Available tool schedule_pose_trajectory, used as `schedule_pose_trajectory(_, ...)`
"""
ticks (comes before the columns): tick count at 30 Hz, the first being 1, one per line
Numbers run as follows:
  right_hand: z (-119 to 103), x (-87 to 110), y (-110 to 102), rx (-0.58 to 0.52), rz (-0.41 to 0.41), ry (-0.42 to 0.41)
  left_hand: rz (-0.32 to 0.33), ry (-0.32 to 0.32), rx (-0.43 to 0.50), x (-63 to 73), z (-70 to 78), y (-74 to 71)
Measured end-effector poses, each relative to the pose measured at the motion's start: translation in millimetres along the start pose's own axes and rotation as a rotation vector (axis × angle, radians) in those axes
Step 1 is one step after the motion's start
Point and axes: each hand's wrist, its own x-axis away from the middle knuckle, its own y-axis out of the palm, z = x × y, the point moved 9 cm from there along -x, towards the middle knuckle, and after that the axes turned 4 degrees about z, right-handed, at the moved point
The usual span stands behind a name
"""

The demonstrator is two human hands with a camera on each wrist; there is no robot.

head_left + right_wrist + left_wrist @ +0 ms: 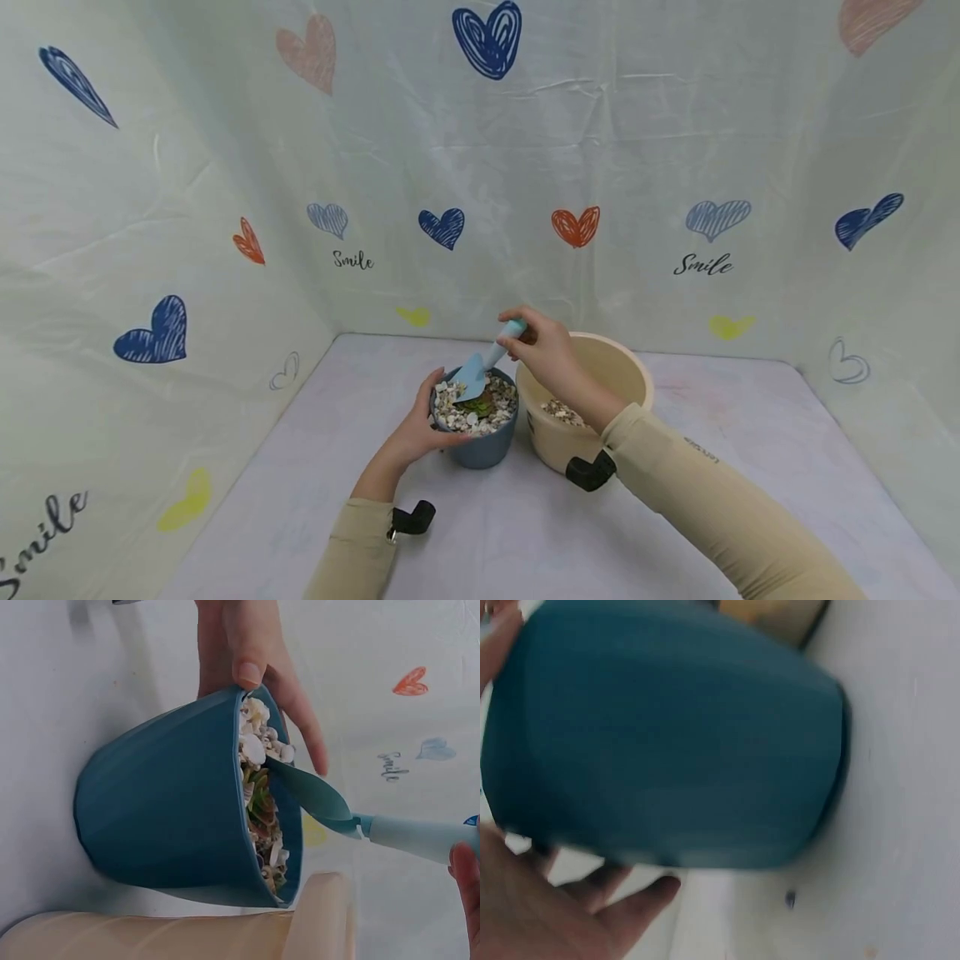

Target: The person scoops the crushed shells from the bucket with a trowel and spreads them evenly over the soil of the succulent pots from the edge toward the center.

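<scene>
My left hand (415, 432) holds a blue-grey plant pot (483, 452) at its rim, thumb on the near side and fingers round the left. White and tan pebbles (456, 419) fill the top around a small green and reddish succulent (261, 801). Between thumb and fingers, my right hand (549, 350) grips the handle of a light blue garden trowel (472, 377). Its blade slants down over the pot, and in the right wrist view the tip meets the pebbles beside the plant. The left wrist view shows mostly the pot's side, with fingers spread along it.
A beige bucket (553, 450) stands just right of the pot, with more pebbles (562, 412) inside; my right forearm passes over its rim. A whitish cloth covers the table (465, 550). Behind and to the left hangs a curtain (517, 150) printed with hearts.
</scene>
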Motion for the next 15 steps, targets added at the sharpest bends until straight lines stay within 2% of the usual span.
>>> schedule_pose_trajectory(5,1,0.3,1,-0.002,-0.007,0.006,-0.124,-0.028,0.011,-7.4,-7.6,-1.4)
schedule_pose_trajectory(8,1,0.6,1,0.002,-0.002,0.008,-0.175,-0.030,-0.015,-10.4,-8.3,-1.6)
schedule_pose_trajectory(15,1,1.0,-1,0.002,0.008,0.004,-0.261,0.029,-0.058,-18.2,-2.2,-2.4)
